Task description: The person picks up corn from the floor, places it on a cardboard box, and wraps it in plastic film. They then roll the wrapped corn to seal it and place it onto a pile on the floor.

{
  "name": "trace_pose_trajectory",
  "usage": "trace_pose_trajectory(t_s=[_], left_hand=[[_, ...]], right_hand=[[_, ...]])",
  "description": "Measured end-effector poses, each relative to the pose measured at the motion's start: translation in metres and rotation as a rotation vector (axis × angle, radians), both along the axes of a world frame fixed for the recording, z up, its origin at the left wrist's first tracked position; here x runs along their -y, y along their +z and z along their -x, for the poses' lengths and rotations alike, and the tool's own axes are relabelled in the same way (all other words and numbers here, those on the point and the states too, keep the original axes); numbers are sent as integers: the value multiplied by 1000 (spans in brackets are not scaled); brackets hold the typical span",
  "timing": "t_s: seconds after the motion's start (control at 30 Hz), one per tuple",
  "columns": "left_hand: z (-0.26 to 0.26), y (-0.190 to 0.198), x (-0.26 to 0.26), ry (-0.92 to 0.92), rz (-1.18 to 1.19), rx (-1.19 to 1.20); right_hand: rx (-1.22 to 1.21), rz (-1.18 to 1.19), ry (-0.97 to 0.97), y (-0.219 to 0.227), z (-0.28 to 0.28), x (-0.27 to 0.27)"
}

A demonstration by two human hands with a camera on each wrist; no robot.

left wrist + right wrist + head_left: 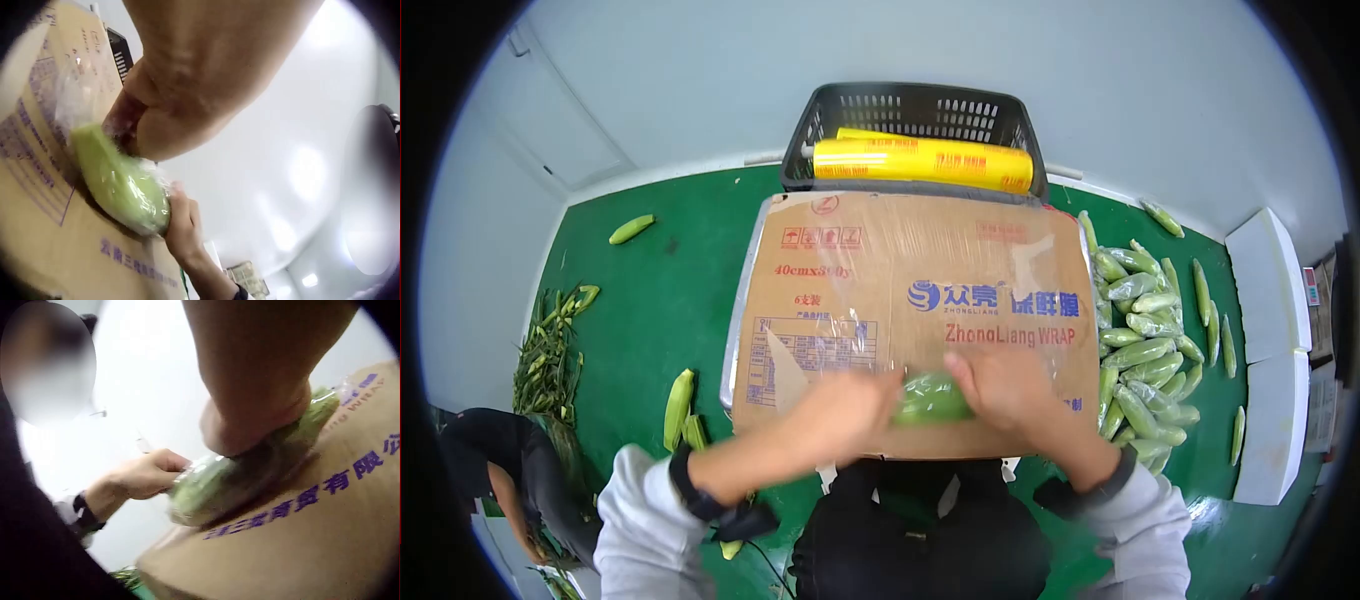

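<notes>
An ear of corn in its green husk (pixel 930 398), wrapped in shiny clear film, lies crosswise low over the front part of a cardboard box (pixel 830 240). My left hand (pixel 845 408) grips its left end, blurred in the head view. At the opposite end my right hand (pixel 1012 392) holds the ear, thumb along the husk. Loose film bunches beside the narrow end of the ear (pixel 119 184) in the left wrist view. From the right wrist, my forearm and hand (pixel 262 394) cover much of the ear, and the left fingers (pixel 169 461) show at its far end.
Behind the box stands a black basket (pixel 920 100) with yellow film rolls (pixel 920 162). Wrapped ears (pixel 1145 350) pile up on the green floor at right, beside white foam boxes (pixel 1265 360). Unwrapped ears (pixel 680 408) and husks (pixel 550 360) lie left, near another person (pixel 530 470).
</notes>
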State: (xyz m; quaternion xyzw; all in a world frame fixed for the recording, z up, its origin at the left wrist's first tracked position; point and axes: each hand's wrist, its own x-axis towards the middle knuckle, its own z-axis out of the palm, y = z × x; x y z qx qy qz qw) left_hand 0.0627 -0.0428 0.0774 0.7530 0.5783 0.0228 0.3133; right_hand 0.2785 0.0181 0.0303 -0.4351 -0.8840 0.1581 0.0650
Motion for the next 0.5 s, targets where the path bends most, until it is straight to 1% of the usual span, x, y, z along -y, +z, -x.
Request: trace_pose_trajectory(t_s=[0.03, 0.07, 0.1, 0.13, 0.17, 0.2, 0.23, 0.3, 0.37, 0.4, 0.47, 0.5], left_hand=[[-7, -15, 34, -18, -115, 52], [-11, -23, 43, -45, -250, -10], [-14, -31, 45, -69, -390, -72], [-11, -37, 31, -62, -439, -127], [-4, -42, 5, -55, -491, -182], [7, -58, -25, 26, -553, -153], [18, -67, -57, 108, -616, -125], [36, -48, -117, 4, -549, -93], [34, -38, -158, -159, -208, -191], [30, -37, -171, -169, -164, -284], [16, -43, -180, -203, -58, -460], [15, -40, -179, -212, -33, -453]], right_hand=[[65, 144, -33, 13, 4, 4], [128, 288, -68, 27, 11, 6], [193, 428, -100, 33, 15, 6], [20, 188, -20, 23, 13, 0], [-152, -56, 61, 7, 7, -9], [-324, -295, 142, -2, 5, -14], [-233, -404, 227, 1, 8, -17], [-51, -626, 389, 9, 16, -29], [-124, -586, 378, 0, 26, -54], [-155, -552, 374, -6, 29, -65], [-93, -304, 349, -10, 41, -80], [-68, -192, 329, -9, 44, -82]])
